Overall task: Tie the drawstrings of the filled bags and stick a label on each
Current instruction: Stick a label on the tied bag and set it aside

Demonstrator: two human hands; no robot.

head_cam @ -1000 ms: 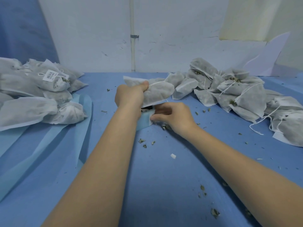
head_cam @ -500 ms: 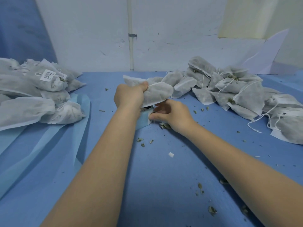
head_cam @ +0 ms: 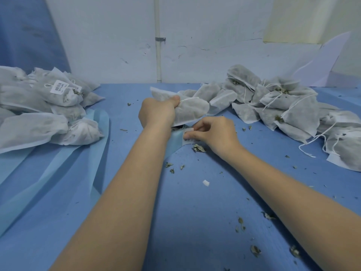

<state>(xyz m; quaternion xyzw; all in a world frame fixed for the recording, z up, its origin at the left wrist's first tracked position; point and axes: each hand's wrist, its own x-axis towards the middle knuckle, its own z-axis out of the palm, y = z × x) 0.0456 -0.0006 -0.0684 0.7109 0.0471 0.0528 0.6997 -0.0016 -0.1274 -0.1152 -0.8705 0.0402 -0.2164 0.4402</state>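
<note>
My left hand [head_cam: 157, 114] grips a filled white fabric bag [head_cam: 190, 112] at its gathered neck, holding it a little above the blue table at the centre. Just below the bag, my right hand [head_cam: 212, 133] pinches a small white label [head_cam: 188, 130] between thumb and fingertips. The label sits over a light blue backing strip [head_cam: 174, 140], which my left forearm partly hides. To the right lies a heap of untied filled bags [head_cam: 283, 106] with loose white drawstrings. At the left, a stack of finished bags [head_cam: 45, 112] carries a barcode label [head_cam: 59, 89] on its top bag.
Dried leaf bits [head_cam: 199, 148] are scattered over the blue table cover [head_cam: 195, 222]. A small white scrap [head_cam: 206, 182] lies near the middle. Light blue sheeting [head_cam: 64, 163] lies under the left stack. A white wall with a thin pipe [head_cam: 158, 55] closes the back.
My right hand has lifted slightly and now shows a white label pinched at its fingertips. My left hand still holds the bag in the same place.
</note>
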